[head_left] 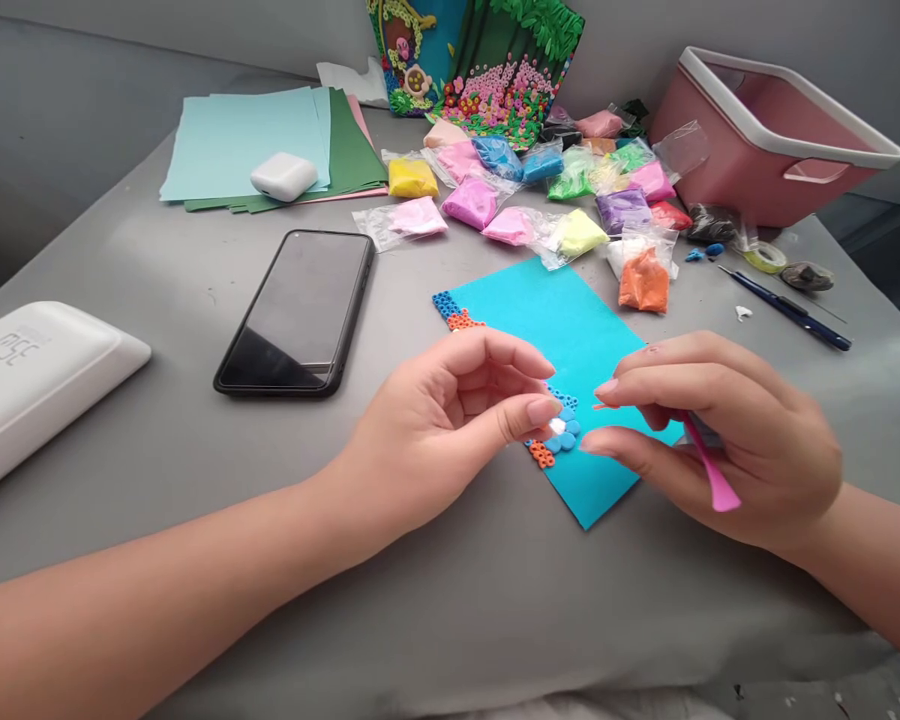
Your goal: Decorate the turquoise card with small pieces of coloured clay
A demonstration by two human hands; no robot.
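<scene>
My left hand [450, 425] is over the left edge of a bright blue card [547, 310], its fingers curled in and the thumb close to them. Whatever it may pinch is hidden. Just below the thumb tip show blue clay petals [568, 436] and a small white piece [557, 427]; I cannot tell whether the white piece lies on the petals or in the fingers. Over the card's right side, my right hand [727, 440] keeps a pink clay modelling tool [709, 465] tucked in its fingers, thumb and index finger apart. Orange clay rings [541, 455] line the card's edge.
Bagged coloured clay [472, 203] spreads behind the card, before a decorated clay picture [506, 80]. A pink basket [750, 150] stands back right, near a dark blue pen-like tool [795, 308]. Leftward lie a phone [300, 310], a white power bank [45, 380], paper sheets [225, 140] and an earbud case [285, 176].
</scene>
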